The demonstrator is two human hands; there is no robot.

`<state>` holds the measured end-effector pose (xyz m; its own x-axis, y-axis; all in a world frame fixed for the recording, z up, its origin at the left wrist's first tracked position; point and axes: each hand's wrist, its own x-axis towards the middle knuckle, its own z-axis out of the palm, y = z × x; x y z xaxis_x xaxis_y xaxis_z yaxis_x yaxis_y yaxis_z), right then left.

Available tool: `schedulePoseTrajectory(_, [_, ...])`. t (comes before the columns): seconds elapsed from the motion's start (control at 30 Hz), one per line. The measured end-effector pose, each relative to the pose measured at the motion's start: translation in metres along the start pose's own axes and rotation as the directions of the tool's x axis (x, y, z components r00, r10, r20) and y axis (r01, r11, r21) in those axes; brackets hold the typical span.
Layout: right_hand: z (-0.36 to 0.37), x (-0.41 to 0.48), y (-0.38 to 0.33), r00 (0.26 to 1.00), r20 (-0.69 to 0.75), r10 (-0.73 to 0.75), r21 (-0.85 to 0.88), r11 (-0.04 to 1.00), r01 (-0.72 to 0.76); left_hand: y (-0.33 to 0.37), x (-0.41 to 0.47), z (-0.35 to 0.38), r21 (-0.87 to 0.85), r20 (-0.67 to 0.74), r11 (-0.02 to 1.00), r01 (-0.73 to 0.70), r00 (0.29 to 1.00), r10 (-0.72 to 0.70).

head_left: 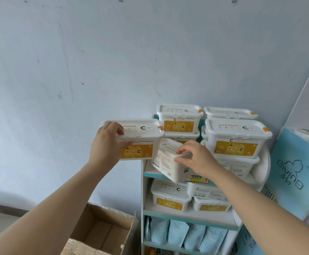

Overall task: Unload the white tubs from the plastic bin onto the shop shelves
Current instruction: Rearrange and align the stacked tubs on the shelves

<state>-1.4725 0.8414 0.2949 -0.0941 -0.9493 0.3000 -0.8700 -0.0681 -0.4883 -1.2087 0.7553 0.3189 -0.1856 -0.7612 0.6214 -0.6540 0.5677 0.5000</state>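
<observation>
My left hand (107,144) grips a white tub (142,138) with a yellow label by its left end, holding it upright in the air just left of the shelf unit. My right hand (192,155) holds a second white tub (168,162), tilted on its side at the front edge of the top shelf (150,173). Several more white tubs (236,138) are stacked at the back and right of that top shelf. Others (170,196) stand on the shelf below. The plastic bin is out of view.
A white and teal shelf unit (144,212) stands against a pale blue wall; light blue pouches (194,236) fill a lower shelf. An open cardboard box (104,230) sits on the floor to its left. A blue printed package (295,170) leans at the right.
</observation>
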Motion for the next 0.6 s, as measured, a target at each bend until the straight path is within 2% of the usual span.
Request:
schedulePoseTrajectory(0.17, [-0.002, -0.005, 0.009, 0.986, 0.090, 0.142, -0.040, 0.990, -0.139, -0.009, -0.005, -0.004, 0.004, -0.001, 0.999, 0.032, 0.999, -0.032])
schedulePoseTrajectory(0.23, [-0.002, -0.004, 0.009, 0.988, 0.065, 0.143, -0.035, 0.989, -0.141, -0.009, -0.007, -0.003, 0.008, 0.004, 1.000, 0.027, 1.000, -0.027])
schedulePoseTrajectory(0.4, [0.007, -0.004, 0.000, 0.996, -0.059, 0.067, -0.166, 0.983, -0.076, -0.003, -0.009, 0.004, 0.003, 0.015, 1.000, 0.006, 1.000, -0.006])
schedulePoseTrajectory(0.5, [0.006, -0.006, 0.002, 0.996, -0.074, 0.044, -0.039, 0.998, -0.047, -0.006, -0.007, 0.001, 0.007, 0.010, 1.000, 0.013, 1.000, -0.013])
schedulePoseTrajectory(0.57, [0.000, -0.007, 0.006, 1.000, 0.000, 0.009, 0.054, 0.999, -0.009, -0.010, -0.006, -0.003, 0.000, -0.004, 1.000, 0.021, 1.000, -0.021])
schedulePoseTrajectory(0.6, [-0.002, -0.006, 0.008, 0.999, 0.040, -0.007, 0.046, 0.999, 0.006, -0.011, -0.005, -0.005, -0.003, -0.007, 1.000, 0.023, 1.000, -0.023])
